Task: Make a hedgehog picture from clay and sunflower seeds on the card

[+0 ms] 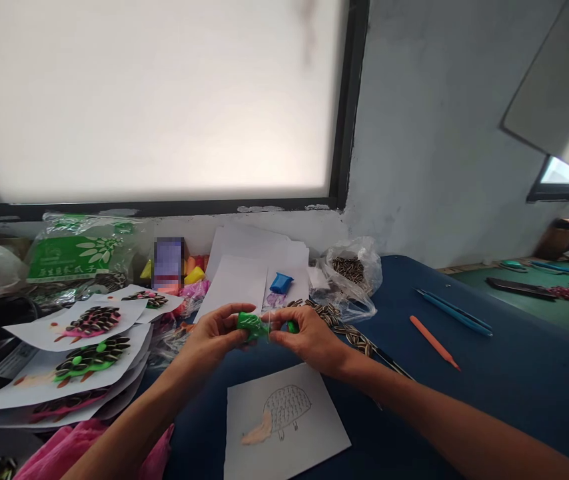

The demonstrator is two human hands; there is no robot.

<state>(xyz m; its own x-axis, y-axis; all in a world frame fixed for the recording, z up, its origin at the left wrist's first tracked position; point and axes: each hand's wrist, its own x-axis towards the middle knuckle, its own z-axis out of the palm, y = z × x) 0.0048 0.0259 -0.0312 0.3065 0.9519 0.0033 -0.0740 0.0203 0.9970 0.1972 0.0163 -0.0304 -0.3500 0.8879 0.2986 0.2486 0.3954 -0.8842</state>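
Observation:
Above the table I hold a small green packet (pixel 253 325) of what looks like modelling clay in clear wrapping. My left hand (pixel 218 335) is closed, pinching the packet between thumb and fingers. From the other side, my right hand (pixel 309 337) pinches the packet's clear end, while a green lump (pixel 292 327) shows between its curled fingers. Beneath both hands lies a white sheet (pixel 244 460) with a hedgehog drawing (pixel 288 408); the face is covered in peach-coloured material. A blue packet (pixel 281 283) rests on white paper just beyond my fingers.
Finished-looking seed hedgehog pictures (pixel 92 325) are stacked at left, near a green seed bag (pixel 77 250). Loose striped seeds (pixel 324 310) and a plastic bag of seeds (pixel 349 267) lie behind my right hand. Farther right are an orange marker (pixel 434 343) and blue tweezers (pixel 454 312).

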